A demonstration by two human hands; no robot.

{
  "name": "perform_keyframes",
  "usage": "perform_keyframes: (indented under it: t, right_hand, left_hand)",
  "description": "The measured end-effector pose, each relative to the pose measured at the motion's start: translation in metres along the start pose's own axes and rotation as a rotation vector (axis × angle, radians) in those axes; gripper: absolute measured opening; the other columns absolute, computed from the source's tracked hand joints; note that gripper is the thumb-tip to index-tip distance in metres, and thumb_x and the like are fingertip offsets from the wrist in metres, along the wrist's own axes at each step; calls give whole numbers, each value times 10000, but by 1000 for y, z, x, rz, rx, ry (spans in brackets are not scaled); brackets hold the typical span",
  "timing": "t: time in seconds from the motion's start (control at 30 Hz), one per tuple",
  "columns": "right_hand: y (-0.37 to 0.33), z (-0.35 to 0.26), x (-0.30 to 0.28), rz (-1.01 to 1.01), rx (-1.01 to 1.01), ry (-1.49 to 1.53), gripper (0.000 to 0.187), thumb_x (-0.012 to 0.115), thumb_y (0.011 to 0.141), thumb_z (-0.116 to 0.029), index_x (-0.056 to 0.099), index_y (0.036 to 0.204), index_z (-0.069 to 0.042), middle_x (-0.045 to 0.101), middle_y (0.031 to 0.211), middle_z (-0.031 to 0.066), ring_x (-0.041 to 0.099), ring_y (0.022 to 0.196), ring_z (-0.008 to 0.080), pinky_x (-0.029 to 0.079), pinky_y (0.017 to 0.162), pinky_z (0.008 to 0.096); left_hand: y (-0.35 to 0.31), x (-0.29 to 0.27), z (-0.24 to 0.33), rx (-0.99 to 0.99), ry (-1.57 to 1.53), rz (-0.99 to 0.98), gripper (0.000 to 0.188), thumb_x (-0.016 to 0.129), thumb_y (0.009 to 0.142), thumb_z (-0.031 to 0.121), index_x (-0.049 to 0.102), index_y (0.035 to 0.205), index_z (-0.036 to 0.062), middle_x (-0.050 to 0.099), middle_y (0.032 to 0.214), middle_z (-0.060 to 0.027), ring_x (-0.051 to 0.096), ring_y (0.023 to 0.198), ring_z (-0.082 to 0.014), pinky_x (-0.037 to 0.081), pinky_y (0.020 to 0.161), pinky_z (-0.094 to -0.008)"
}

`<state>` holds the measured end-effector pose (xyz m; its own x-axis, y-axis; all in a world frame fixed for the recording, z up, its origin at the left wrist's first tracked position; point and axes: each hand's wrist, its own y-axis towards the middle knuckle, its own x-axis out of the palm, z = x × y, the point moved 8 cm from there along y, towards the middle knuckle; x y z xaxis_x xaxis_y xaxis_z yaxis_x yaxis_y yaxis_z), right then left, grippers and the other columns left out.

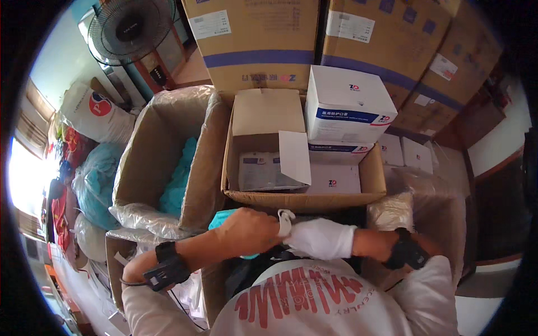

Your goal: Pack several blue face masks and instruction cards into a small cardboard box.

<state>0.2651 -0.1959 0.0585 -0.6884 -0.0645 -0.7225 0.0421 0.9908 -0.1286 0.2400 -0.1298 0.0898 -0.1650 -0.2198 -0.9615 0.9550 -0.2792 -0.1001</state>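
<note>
My left hand (252, 231) is bare and closed, its fingers bent round white cloth (286, 222) that looks like the end of a glove. A white glove (330, 236) covers my right hand (319, 239), which meets the left one in front of my chest; its fingers are partly hidden. Some teal material (223, 217) shows beneath my left hand. Just beyond stands an open cardboard carton (302, 199). It contains white boxes, one with its flap (294, 159) raised and grey-white packets (260, 171) inside. Another white box (352, 103) rests on top at the right.
To the left, a plastic-lined carton (207, 151) holds teal items (180, 178). Large brown cartons (258, 45) are stacked behind. A black fan (129, 31) stands at the far left, above bulging bags (100, 173). Another plastic-lined carton (443, 224) is at the right.
</note>
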Motion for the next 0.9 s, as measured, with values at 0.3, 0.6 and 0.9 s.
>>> perform_keyframes:
  t: [0.3,0.6,0.9]
  right_hand:
    - [-54,-44,-42,-52,-163,84,187,405,858,-197,538,905,-74,565,798,139,564,742,333,454,632,397]
    - [-135,80,-1,-100,615,916,246,416,892,-269,544,888,-59,517,705,18,507,597,111,422,518,228]
    - [-76,207,134,256,846,1652,419,451,880,-319,430,1170,-16,444,1221,138,408,1140,242,323,956,376]
  left_hand:
    - [-20,-36,37,251,-127,-55,204,541,765,247,567,754,45,571,680,-89,583,628,-270,475,549,-371]
    - [-76,-26,-117,-520,-15,22,217,560,760,237,559,913,83,593,800,-148,585,692,-322,457,608,-424]
    - [-13,12,-75,-325,-381,108,479,692,677,326,527,1019,35,590,905,-151,573,860,-311,442,745,-363]
